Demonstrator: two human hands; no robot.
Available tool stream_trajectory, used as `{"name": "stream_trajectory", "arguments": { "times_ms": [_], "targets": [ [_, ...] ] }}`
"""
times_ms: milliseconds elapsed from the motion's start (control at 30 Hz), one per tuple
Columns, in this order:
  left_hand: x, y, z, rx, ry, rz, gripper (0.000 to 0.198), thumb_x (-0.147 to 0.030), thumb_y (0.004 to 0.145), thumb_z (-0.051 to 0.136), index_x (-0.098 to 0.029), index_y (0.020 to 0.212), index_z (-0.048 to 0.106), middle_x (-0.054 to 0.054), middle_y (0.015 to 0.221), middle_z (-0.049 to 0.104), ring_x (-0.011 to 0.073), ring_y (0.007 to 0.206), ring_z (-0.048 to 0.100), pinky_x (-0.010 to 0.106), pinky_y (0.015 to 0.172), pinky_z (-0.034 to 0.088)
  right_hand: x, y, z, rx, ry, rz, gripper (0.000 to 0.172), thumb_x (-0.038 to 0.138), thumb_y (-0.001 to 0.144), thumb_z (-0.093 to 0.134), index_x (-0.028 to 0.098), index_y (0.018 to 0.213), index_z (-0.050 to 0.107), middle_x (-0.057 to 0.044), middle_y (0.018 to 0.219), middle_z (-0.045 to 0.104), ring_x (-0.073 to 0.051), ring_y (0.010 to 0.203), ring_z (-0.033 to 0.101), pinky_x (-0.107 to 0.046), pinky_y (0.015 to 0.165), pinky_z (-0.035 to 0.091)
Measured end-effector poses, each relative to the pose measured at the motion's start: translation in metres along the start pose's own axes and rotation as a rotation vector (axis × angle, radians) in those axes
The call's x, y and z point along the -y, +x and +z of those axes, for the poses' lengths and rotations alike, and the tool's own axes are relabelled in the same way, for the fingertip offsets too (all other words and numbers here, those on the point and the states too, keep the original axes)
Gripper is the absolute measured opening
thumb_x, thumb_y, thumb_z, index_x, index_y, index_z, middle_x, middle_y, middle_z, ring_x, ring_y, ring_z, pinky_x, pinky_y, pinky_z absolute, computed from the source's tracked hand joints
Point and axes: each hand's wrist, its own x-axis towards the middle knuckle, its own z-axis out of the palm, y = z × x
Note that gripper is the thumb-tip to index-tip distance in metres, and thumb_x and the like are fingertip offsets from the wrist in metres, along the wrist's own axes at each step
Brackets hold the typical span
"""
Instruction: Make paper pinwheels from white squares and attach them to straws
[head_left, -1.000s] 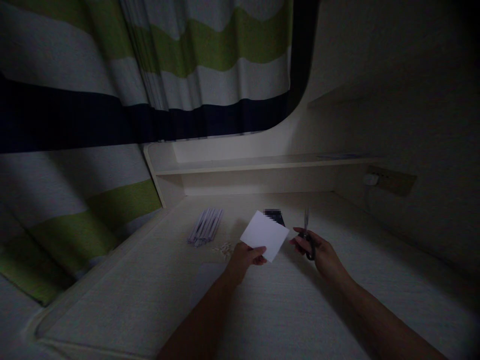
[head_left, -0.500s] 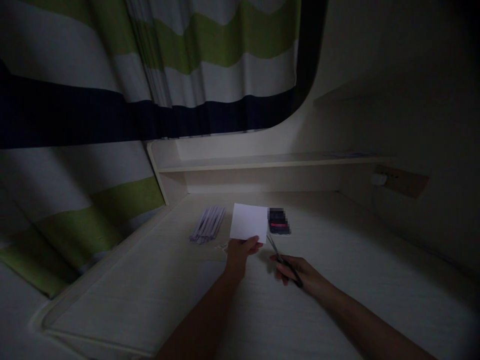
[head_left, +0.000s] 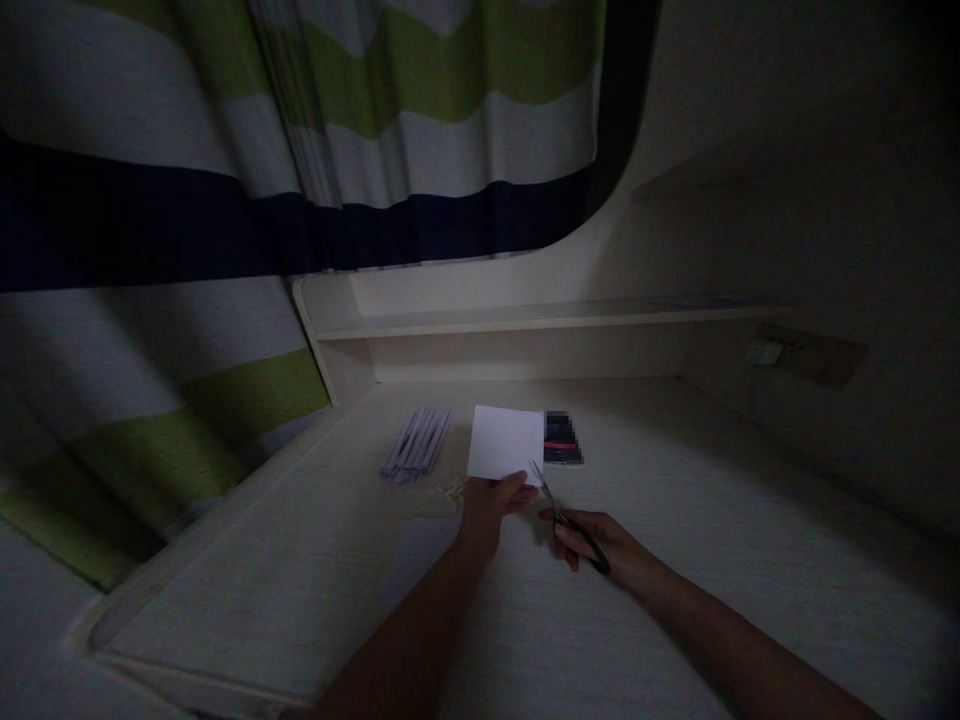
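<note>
My left hand (head_left: pixel 486 505) pinches the lower edge of a white sheet of paper (head_left: pixel 505 442), thumb on top. In my right hand (head_left: pixel 589 540) is a pair of scissors (head_left: pixel 553 508) with dark handles, fingers closed round them. The scissor blades reach the lower right edge of the sheet, slightly parted at the tips. Whether they have cut into the paper is too dim to tell. Small pale scraps (head_left: pixel 451 490) lie just left of my left hand. Another pale sheet (head_left: pixel 424 548) rests on the desk, partly behind my left forearm.
A bundle of thin pale sticks or rolled paper (head_left: pixel 416 445) lies left of the paper. A dark phone-like object (head_left: pixel 562 438), pixelated, is at its right. Behind the desk (head_left: pixel 300 570) runs a low shelf (head_left: pixel 495 322); a socket panel (head_left: pixel 817 358) is on the right wall.
My left hand and the paper have shifted slightly right, towards the scissors. The blade tips now overlap the paper's right edge.
</note>
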Motion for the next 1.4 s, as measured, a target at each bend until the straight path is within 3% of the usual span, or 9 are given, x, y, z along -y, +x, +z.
{"name": "stream_trajectory", "arguments": {
  "times_ms": [200, 767, 1400],
  "targets": [
    [0.0008, -0.0001, -0.0001, 0.010, -0.036, 0.011, 0.030, -0.031, 0.057, 0.068, -0.006, 0.073, 0.062, 0.012, 0.068, 0.065, 0.0200, 0.063, 0.063, 0.026, 0.054, 0.049, -0.0031, 0.0011, -0.0009, -0.006, 0.010, 0.031, 0.059, 0.057, 0.069, 0.050, 0.009, 0.103, 0.057, -0.001, 0.059, 0.051, -0.009, 0.048, 0.044, -0.025, 0.048, 0.037],
    [0.0013, -0.0005, 0.0007, 0.041, -0.038, 0.014, 0.031, -0.029, 0.059, 0.067, -0.006, 0.078, 0.062, 0.012, 0.073, 0.066, 0.0192, 0.065, 0.063, 0.025, 0.055, 0.050, -0.0040, -0.0001, -0.0015, 0.005, 0.019, 0.039, 0.054, 0.053, 0.071, 0.049, 0.009, 0.102, 0.055, -0.001, 0.061, 0.053, -0.009, 0.048, 0.044, -0.025, 0.048, 0.035],
    [-0.0012, -0.0001, -0.0001, 0.046, -0.001, 0.011, 0.030, -0.027, 0.054, 0.070, -0.006, 0.074, 0.064, 0.010, 0.069, 0.066, 0.0191, 0.063, 0.062, 0.028, 0.059, 0.050, -0.0064, 0.0012, -0.0005, -0.050, -0.009, 0.080, 0.060, 0.055, 0.066, 0.053, 0.009, 0.103, 0.056, 0.001, 0.056, 0.049, -0.008, 0.045, 0.041, -0.024, 0.045, 0.034]
  ]
}}
